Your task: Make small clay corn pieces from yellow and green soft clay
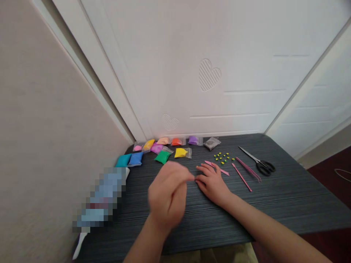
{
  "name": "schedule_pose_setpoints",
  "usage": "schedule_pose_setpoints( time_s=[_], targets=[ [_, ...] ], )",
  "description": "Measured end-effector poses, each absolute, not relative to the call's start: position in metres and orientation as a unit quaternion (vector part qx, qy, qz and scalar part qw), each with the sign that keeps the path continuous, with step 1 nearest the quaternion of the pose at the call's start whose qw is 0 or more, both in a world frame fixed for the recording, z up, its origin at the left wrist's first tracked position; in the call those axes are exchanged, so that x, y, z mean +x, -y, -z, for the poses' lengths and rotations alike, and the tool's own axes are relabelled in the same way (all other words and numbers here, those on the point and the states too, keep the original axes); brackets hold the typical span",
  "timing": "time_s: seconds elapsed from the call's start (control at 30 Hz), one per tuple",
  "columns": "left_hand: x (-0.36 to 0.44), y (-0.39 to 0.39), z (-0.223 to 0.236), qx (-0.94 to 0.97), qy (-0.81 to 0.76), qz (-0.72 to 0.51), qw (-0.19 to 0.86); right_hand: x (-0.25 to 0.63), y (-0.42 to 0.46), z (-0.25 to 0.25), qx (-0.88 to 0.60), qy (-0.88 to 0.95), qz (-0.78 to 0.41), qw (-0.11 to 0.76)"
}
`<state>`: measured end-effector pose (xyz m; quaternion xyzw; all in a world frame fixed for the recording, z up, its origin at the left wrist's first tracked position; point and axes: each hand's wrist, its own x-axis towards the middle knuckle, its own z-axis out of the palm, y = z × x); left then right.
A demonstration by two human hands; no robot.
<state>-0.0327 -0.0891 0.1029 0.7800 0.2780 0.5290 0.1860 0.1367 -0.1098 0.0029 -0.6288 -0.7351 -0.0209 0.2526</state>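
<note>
My left hand (168, 195) hovers above the dark table (287, 197), smeared by motion, with its fingers curled toward the right. My right hand (212, 182) rests on the table, fingers stretched out flat and pointing left, fingertips close to the left hand's. Just beyond the right hand lies a flat pink tool (216, 168). Small yellow and green clay bits (223, 157) are scattered behind it. Whether anything sits between the left fingers is hidden by blur.
Several small bags of coloured clay (164, 149) line the table's back left by a white panelled wall. Pink sticks (241, 176), pink tweezers (249, 169) and black-handled scissors (260, 164) lie at the right. A blurred-out object (101, 199) sits on the left edge.
</note>
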Motion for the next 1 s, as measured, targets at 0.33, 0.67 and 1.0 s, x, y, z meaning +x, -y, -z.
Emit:
schedule_pose_setpoints(
  time_s=[0.33, 0.67, 1.0],
  targets=[
    [0.007, -0.006, -0.011, 0.776, -0.37, -0.392, 0.328, 0.133, 0.142, -0.01, -0.644, 0.756, 0.008, 0.117],
    [-0.001, -0.024, 0.002, 0.727, -0.418, -0.395, 0.375, 0.125, 0.129, -0.015, -0.643, 0.762, -0.005, 0.08],
    [0.002, -0.025, 0.005, 0.724, -0.419, -0.381, 0.393, 0.124, 0.127, -0.014, -0.66, 0.747, -0.027, 0.076]
  ],
)
